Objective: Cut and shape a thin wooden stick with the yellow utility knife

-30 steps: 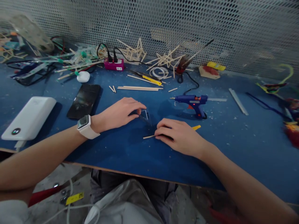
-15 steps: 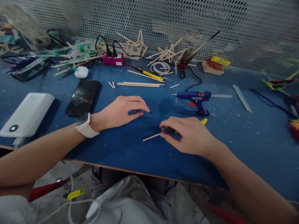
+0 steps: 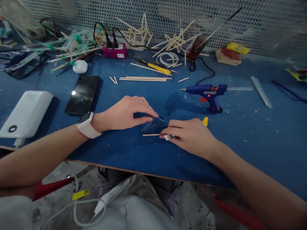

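My left hand (image 3: 133,112), with a watch on its wrist, has thumb and forefinger pinched at a clear plastic triangle (image 3: 151,125). The triangle is see-through and its outline is faint. Close by on the right, my right hand (image 3: 188,135) is closed round a utility knife (image 3: 205,121); its yellow end sticks out behind the hand and its metal blade shows under the fingers. The same fingertips hold a thin wooden stick (image 3: 151,134), whose free end points left below the triangle. The stick's other end is hidden by my fingers.
A blue glue gun (image 3: 208,92) with a lit red light stands right of centre. Wooden sticks (image 3: 145,79) and another yellow cutter (image 3: 159,68) lie behind. A phone (image 3: 82,95) and white power bank (image 3: 26,113) lie left. Stick frames (image 3: 178,41) stand near the mesh wall.
My left hand has moved slightly right, and the clear triangle now shows between my hands. My right hand has turned the knife and stick; the stick now lies nearly level.
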Action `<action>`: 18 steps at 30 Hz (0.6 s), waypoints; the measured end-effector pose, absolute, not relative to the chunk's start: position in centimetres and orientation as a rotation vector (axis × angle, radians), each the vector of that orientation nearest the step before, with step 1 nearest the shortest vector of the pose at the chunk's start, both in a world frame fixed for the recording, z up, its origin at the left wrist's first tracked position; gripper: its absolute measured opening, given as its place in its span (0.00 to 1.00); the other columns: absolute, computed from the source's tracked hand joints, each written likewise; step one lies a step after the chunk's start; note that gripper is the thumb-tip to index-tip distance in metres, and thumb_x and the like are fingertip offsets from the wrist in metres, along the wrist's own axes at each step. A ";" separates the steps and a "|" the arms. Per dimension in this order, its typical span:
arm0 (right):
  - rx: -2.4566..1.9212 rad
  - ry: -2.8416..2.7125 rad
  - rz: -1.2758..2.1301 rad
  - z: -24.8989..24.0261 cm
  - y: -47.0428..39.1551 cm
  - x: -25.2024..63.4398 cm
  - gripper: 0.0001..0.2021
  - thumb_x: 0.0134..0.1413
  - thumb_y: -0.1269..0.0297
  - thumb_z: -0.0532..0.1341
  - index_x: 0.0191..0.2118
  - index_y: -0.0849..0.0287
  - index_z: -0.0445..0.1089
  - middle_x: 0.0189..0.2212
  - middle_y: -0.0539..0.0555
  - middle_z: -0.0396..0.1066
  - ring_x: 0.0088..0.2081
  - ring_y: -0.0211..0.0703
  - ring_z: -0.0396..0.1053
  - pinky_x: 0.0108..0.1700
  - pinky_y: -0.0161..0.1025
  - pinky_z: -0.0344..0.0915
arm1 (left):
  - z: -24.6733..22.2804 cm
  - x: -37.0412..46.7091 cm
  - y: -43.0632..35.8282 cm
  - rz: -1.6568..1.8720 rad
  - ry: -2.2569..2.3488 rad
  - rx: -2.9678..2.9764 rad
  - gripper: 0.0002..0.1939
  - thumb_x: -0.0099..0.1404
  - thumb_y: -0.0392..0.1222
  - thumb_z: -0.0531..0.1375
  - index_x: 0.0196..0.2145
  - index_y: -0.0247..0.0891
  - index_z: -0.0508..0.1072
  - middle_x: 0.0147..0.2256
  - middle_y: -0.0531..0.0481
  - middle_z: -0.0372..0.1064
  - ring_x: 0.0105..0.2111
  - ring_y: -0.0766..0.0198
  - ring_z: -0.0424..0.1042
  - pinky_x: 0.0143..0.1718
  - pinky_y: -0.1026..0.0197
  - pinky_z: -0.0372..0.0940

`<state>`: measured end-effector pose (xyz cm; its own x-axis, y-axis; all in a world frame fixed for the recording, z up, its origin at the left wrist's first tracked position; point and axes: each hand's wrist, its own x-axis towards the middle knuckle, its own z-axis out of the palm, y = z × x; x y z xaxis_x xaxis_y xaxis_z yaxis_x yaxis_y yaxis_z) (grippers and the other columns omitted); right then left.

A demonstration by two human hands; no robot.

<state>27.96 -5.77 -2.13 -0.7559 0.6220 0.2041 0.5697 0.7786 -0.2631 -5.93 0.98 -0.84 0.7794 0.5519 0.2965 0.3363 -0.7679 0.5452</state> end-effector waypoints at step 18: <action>-0.855 -2.722 0.217 -1.1 -6.3 28.1 0.13 0.91 0.60 0.65 0.54 0.45 0.91 0.38 0.49 0.85 0.34 0.39 0.76 0.34 0.44 0.60 | -0.2 -5.6 -0.1 0.619 0.597 2.462 0.18 0.96 0.53 0.65 0.74 0.54 0.86 0.56 0.52 0.95 0.58 0.55 0.93 0.68 0.52 0.81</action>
<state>28.11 -6.30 -1.12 -0.7859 0.5783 0.2188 0.5362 0.8137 -0.2245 -5.64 -0.07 -0.22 0.7977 0.5230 0.3002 0.2816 -0.7633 0.5814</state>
